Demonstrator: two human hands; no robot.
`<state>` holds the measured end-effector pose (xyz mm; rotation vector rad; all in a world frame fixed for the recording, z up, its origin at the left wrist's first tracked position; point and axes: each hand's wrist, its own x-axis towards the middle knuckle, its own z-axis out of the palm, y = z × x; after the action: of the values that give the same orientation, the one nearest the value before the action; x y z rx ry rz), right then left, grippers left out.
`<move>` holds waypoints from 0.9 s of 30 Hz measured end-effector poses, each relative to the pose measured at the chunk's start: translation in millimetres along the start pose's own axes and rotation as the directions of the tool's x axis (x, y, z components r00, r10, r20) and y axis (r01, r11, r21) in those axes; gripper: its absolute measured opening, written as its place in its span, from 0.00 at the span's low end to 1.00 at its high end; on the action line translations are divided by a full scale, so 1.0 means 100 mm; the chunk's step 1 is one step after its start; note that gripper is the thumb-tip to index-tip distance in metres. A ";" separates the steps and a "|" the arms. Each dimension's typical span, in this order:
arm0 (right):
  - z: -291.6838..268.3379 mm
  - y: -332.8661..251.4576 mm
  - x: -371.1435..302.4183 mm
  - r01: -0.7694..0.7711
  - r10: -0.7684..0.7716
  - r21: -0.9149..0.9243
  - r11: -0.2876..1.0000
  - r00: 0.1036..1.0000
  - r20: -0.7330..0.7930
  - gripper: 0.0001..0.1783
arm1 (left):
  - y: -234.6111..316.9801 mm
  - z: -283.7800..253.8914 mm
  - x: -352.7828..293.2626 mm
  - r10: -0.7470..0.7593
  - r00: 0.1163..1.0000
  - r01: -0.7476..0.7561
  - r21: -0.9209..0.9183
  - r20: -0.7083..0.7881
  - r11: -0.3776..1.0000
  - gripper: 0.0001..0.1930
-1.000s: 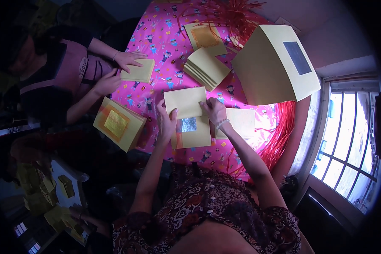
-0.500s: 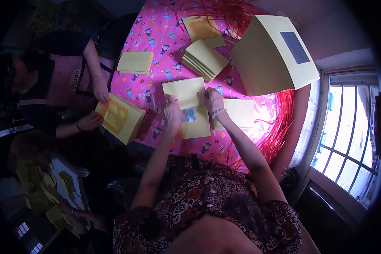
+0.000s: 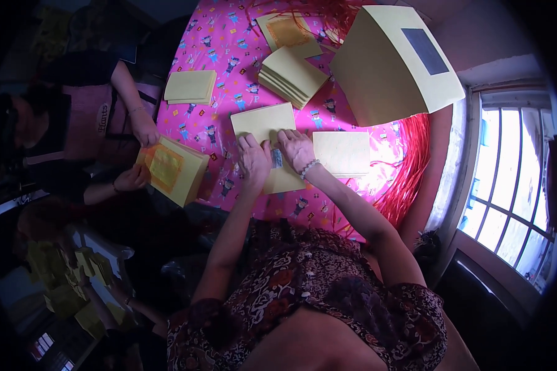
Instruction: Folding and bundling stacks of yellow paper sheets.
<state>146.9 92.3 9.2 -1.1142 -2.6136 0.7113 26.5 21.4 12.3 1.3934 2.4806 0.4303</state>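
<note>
In front of me on the table lies a stack of pale yellow paper point(image 3: 267, 117). Below it, towards me, extends another yellow paper part point(image 3: 287, 182) with a silver rectangle point(image 3: 277, 159), partly covered by my hands. My left hand point(image 3: 254, 159) rests on the left side, fingers stretched up over the paper and thumb apart. My right hand point(image 3: 296, 151), with a bead bracelet at the wrist, presses its spread fingers on the paper just right of the silver patch. Whether the two paper parts are joined under my hands is hidden.
A yellow paper stack point(image 3: 341, 153) lies right of my hand. Beyond are a fanned stack point(image 3: 293, 76), a small stack point(image 3: 190, 86), a large upright folded yellow sheet point(image 3: 384, 68) and red strips point(image 3: 414, 167). At left, a co-worker's hands hold yellow sheets with a gold square point(image 3: 166, 168).
My right hand has moved left and down from the stack's right edge onto the paper beside the silver patch. My left hand now lies flatter, further over the paper. The whole view has shifted slightly.
</note>
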 end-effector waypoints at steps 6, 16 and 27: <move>0.02 0.01 -0.05 0.018 -0.018 -0.005 1.000 0.999 -0.028 0.10 | -0.16 0.05 -0.11 0.026 0.997 -0.038 -0.160 -0.075 0.986 0.24; 0.12 0.06 -0.06 0.020 -0.015 0.041 0.999 0.993 -0.119 0.10 | -0.20 0.08 -0.12 0.010 0.996 -0.019 -0.104 -0.087 0.994 0.25; -0.11 0.05 0.12 0.315 -0.276 -0.193 0.929 0.939 0.205 0.18 | -0.57 0.07 0.12 -0.030 0.999 0.014 -0.497 -0.024 0.868 0.14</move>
<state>145.9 108.1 16.2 -0.7036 -2.9823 0.4777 -21.9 4.6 -16.9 1.1443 2.1771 1.0100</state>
